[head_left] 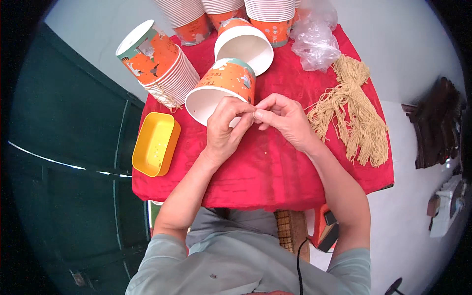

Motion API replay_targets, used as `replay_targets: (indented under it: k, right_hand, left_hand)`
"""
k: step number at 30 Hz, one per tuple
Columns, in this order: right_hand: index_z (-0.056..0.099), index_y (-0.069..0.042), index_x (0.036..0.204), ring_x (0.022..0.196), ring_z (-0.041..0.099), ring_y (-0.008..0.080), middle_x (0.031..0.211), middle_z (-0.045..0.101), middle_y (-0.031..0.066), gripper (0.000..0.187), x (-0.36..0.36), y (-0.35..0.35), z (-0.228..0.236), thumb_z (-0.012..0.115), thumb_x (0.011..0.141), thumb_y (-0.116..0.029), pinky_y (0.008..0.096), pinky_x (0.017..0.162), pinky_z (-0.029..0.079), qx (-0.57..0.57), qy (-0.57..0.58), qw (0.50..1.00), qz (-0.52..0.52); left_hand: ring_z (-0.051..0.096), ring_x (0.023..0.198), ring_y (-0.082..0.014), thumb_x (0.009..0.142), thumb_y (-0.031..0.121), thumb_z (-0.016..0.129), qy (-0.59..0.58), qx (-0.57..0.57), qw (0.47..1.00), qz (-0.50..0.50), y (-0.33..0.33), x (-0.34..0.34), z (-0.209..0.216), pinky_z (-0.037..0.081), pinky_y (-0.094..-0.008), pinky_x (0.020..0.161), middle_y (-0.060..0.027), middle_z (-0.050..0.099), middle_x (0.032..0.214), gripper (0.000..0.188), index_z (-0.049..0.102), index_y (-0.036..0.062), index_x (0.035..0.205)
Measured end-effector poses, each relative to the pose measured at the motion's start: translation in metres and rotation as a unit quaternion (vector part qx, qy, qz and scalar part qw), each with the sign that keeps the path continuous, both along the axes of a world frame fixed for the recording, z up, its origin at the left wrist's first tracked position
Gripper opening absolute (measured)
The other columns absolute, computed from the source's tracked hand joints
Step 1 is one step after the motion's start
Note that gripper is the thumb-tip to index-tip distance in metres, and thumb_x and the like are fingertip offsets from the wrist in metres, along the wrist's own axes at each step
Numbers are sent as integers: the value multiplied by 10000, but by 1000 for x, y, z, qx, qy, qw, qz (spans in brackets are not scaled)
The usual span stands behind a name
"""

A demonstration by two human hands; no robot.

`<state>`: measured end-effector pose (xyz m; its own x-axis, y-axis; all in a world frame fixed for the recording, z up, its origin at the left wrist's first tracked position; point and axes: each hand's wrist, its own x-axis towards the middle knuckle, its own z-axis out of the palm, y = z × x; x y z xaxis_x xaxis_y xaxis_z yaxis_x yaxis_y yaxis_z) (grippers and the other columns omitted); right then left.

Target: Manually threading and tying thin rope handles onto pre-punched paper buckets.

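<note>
My left hand (227, 125) and my right hand (284, 120) meet fingertip to fingertip over the table. Both are closed in a pinch, and whatever lies between the fingers is too small to make out. Just behind them an orange paper bucket (231, 78) with a green base band lies on its side, its white mouth tilted toward me and partly covered by my left hand. A second orange paper bucket (246, 46) lies on its side beyond it. To the right of my right hand spreads a tied bundle of beige cords (351, 108).
A yellow tray (169, 142) with tiny bits inside sits at the left edge of the red-covered table (246, 187). Behind it leans a stack of nested paper buckets (160, 64) with cords hanging from it. More bucket stacks (270, 22) and a crumpled clear plastic bag (317, 44) stand at the back.
</note>
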<state>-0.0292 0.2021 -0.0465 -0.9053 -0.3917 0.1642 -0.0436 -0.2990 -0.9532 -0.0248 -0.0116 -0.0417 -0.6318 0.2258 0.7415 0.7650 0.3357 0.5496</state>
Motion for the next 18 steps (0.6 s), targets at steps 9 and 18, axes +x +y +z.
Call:
replay_targets:
  k: [9, 18]
  right_hand:
    - [731, -38, 1231, 1037, 748, 104, 1142, 776, 37, 172, -5, 5, 1, 761, 1102, -147, 268, 868, 624, -16, -48, 998, 32]
    - [713, -44, 1210, 1029, 731, 96, 1145, 756, 27, 149, -3, 5, 4, 760, 1100, -133, 267, 872, 626, 1, -43, 999, 18]
  left_hand:
    - [753, 995, -263, 942, -19, 838, -41, 35, 999, -5, 3, 1, 0, 607, -384, 845, -88, 748, 1036, 180, 754, 32, 1093]
    - [768, 980, -257, 945, -7, 838, -56, 76, 996, 2, 7, 0, -8, 613, -370, 834, -96, 759, 1048, 179, 737, 31, 1089]
